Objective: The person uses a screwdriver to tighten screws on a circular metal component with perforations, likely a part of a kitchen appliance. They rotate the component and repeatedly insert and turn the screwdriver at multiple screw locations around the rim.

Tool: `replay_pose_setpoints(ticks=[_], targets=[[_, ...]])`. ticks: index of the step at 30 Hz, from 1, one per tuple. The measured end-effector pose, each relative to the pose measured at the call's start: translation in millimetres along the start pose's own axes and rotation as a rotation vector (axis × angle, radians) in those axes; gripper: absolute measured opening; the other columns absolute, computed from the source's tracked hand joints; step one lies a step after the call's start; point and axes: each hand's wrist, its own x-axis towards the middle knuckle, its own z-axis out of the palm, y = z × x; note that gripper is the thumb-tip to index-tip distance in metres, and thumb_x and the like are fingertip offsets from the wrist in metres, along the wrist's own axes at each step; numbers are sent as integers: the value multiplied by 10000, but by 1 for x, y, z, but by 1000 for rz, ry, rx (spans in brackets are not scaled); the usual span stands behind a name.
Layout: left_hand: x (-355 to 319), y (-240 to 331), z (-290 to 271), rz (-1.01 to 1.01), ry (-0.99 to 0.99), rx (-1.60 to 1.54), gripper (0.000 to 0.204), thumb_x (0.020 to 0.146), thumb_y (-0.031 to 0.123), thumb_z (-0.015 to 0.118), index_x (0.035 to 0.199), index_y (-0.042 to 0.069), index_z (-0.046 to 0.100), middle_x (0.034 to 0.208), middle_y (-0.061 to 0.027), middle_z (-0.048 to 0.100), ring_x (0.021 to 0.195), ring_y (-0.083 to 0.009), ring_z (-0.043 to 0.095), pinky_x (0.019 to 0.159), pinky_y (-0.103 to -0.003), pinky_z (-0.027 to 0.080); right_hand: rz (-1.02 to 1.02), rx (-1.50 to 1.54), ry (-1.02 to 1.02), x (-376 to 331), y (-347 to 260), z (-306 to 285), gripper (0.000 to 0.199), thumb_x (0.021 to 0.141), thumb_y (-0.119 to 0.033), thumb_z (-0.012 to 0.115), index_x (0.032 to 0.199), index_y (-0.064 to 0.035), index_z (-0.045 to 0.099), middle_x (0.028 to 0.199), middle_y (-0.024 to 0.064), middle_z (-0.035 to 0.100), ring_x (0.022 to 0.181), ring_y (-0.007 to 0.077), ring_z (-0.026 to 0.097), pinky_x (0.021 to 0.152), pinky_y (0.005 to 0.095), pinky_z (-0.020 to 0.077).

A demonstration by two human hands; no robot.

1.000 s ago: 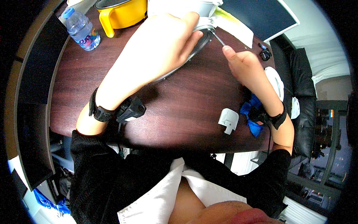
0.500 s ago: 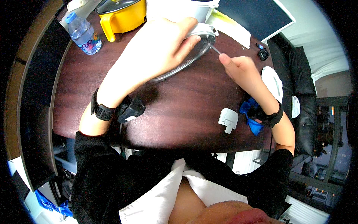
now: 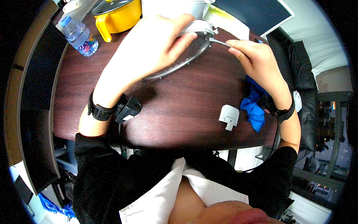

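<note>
My left hand (image 3: 158, 44) is closed on a round clear lid (image 3: 190, 56) with a white piece at its far edge, and it holds the lid tilted above the table. My thumb lies along the lid's near face, while the fingers behind are partly hidden. Between the thumb and fingers of my right hand (image 3: 257, 59) is a thin flat-tipped metal tool (image 3: 219, 42). The tool's tip is at the lid's right rim, close to the white piece; whether it touches I cannot tell. A small white plastic cover (image 3: 229, 116) rests on the table nearer to me.
A yellow pot (image 3: 123, 20) with a glass lid and a water bottle (image 3: 80, 37) stand at the far left. Behind the lid is a white container (image 3: 167, 8). Blue cloth (image 3: 254, 112) lies under my right wrist. The dark wooden table (image 3: 179, 123) curves along its near edge.
My right hand has moved right and slightly away from me, and more of the metal tool shows. The tool lies flatter. My left hand and the lid have shifted slightly left.
</note>
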Motion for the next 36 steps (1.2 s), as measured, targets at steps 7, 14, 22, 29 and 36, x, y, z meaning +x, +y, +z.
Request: replay_pose_setpoints(ticks=[7, 14, 22, 29, 36], targets=[[1, 4, -3, -62, -58, -45, 311, 904, 254, 607, 1117, 27, 612, 815, -229, 635, 734, -373, 643, 658, -406, 492, 5, -96, 130, 0, -1, 2, 165, 861, -173, 648, 988, -71, 678, 772, 131, 646, 681, 323, 634, 591, 386, 508], [1, 1, -2, -57, -39, -43, 312, 903, 252, 607, 1123, 31, 610, 755, -229, 616, 651, -358, 630, 602, -404, 474, 51, -104, 99, 2, -9, -1, 161, 865, -180, 636, 982, -77, 678, 762, 135, 638, 679, 328, 630, 595, 393, 507], [1, -1, 1, 22, 35, -28, 307, 897, 235, 618, 1123, 26, 613, 702, -220, 596, 595, -331, 612, 565, -387, 460, 52, -41, 108, 6, -10, 2, 138, 864, -191, 624, 910, -67, 666, 713, 143, 626, 687, 339, 632, 594, 411, 506], [4, 13, -3, 5, -35, 23, 313, 894, 221, 633, 1125, 11, 615, 652, -192, 600, 553, -292, 628, 538, -349, 473, -92, -431, 2, 23, -28, -39, 123, 834, -193, 623, 826, -86, 683, 634, 133, 606, 601, 289, 631, 529, 373, 491], [2, 12, -1, -47, 8, -35, 244, 877, 237, 639, 1013, 37, 613, 591, -188, 556, 572, -355, 605, 540, -417, 468, -68, -422, -102, 32, -28, -40, 154, 862, -197, 602, 804, -56, 627, 734, 143, 636, 667, 334, 628, 611, 411, 497]])
